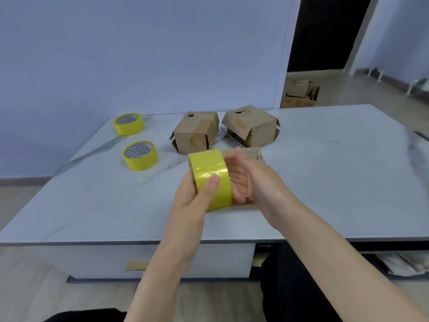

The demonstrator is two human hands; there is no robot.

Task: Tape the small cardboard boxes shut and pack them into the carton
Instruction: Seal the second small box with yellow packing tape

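Left hand grips the yellow tape roll from the side, with the thumb flat across its shiny band. Right hand has bent fingers against the other side of the roll, and it is hard to tell if they pinch any tape.

Both hands are over a white table with grey streaks. The wall behind is pale blue. A dark doorway is at the far right, and an open carton sits on the tan floor beside it.

Under the hands lies a small cardboard box, mostly hidden, with only its far end showing. Behind it stand the left box and the right box, with loose flaps. The far spare roll and the near spare roll lie flat on the left.

Dark print on the boxes is too blurry to read. The spare rolls' cores show little triangles.
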